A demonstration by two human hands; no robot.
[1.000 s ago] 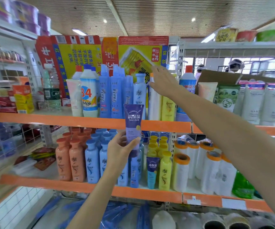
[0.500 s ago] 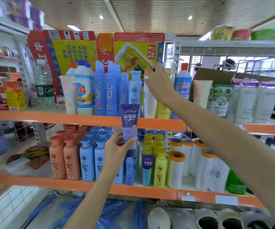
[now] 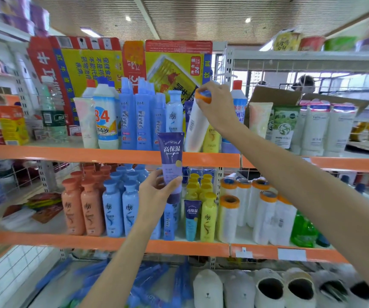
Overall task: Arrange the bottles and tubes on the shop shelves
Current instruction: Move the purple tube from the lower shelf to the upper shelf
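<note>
We saw the purple tube [image 3: 170,161] upright in front of the upper shelf [image 3: 68,154], pinched low by the left hand [image 3: 156,192]. The right hand [image 3: 218,105] gripped a tilted white roll [image 3: 198,127] by its orange top on that shelf.

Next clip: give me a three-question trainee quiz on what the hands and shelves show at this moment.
1. True or false: the white roll under the right hand stands upright.
2. What does the left hand hold? A) purple tube B) orange bottle C) slipper
3. Fill in: the orange bottles stand on the ____ shelf.

Key: 1 false, it is tilted; 2 A; 3 lower.
</note>
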